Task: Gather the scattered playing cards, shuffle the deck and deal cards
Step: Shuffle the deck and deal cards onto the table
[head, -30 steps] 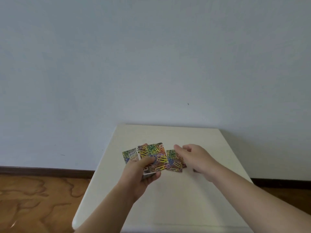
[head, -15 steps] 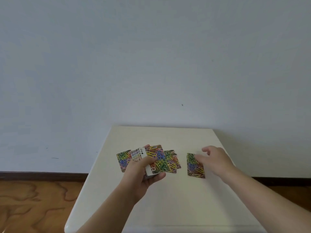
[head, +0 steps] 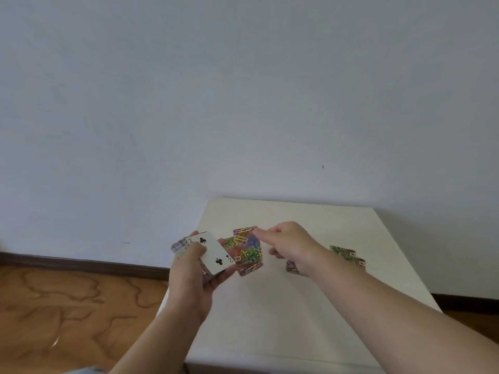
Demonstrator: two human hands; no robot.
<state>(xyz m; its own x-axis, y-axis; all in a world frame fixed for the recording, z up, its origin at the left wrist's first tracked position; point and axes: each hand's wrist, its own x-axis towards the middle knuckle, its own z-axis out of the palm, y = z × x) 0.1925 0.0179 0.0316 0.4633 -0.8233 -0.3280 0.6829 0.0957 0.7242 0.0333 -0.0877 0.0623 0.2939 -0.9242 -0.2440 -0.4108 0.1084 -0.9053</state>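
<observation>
Cradled in the left hand (head: 194,276), the deck (head: 201,255) sits gripped with a two of clubs (head: 213,251) face up, thumb clamping it. Just beside it, the right hand (head: 290,245) pinches a patterned card (head: 247,251), probably to deal. Beyond that hand, face-down cards (head: 347,256) lie on the table (head: 297,306).

the left hand (head: 194,276) holds a deck (head: 213,253) with the two of clubs on top. the right hand (head: 290,245) pinches a patterned card (head: 247,251) beside it, above the white table (head: 297,319).

Probably home room: bare white wall (head: 243,90), wood-pattern floor (head: 67,306), dark skirting (head: 81,263), small white table (head: 310,217).
</observation>
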